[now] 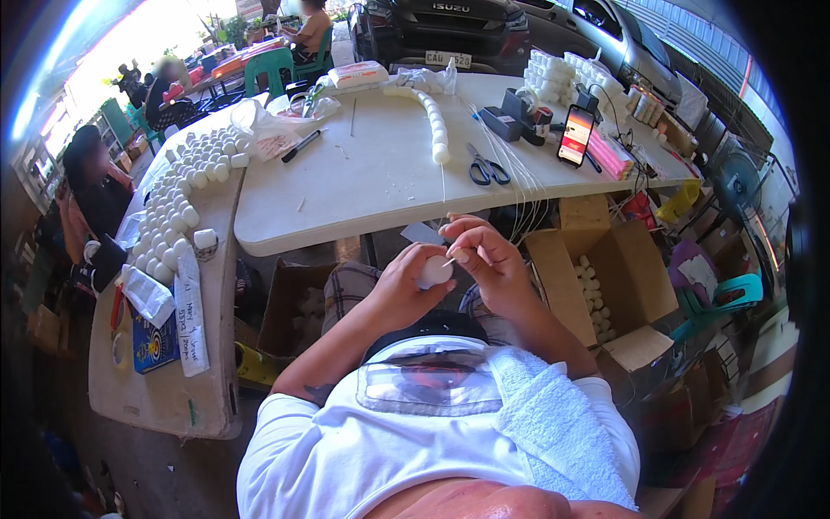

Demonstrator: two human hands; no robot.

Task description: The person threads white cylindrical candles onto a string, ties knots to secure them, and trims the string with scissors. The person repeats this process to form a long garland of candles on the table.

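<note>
My left hand [399, 281] is closed around a white rounded piece [434, 274], held in front of my chest just off the table's near edge. Close beside it, my right hand [493, 264] pinches a thin pale strand or stick, whose tip meets the white piece; which of the two it is I cannot tell. On the table, a curved string of white pieces [437, 134] lies threaded in a row. From its near end a thin cord [443, 186] runs down toward my hands. Blue-handled scissors [489, 170] rest to the right of that cord.
Many loose white pieces [177, 203] cover the left table [164, 402]. The main table [346, 203] carries a black marker [301, 145], loose white cords [523, 177], a propped phone [575, 136] and stacked white bundles [549, 76]. An open cardboard box [635, 268] stands at my right. People sit far left.
</note>
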